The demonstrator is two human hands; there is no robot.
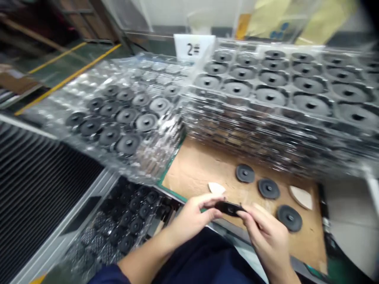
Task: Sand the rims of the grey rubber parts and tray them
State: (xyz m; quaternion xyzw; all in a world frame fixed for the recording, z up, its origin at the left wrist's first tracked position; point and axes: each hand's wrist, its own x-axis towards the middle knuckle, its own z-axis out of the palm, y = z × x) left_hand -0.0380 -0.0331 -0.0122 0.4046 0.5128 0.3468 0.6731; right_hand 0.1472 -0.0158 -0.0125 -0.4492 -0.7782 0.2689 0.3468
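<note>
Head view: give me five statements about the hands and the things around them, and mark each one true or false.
1. The left hand and the right hand hold the same dark part. True.
2. Five loose dark discs lie on the brown sheet. False: three lie there.
3. The white sign behind the trays reads "5#". False: it reads "2#".
4. The top of the tall stack at the right holds rows of round parts. True.
5. The two pale pieces on the sheet touch each other. False: they lie apart, one near the left hand, the other toward the sheet's right side.
</note>
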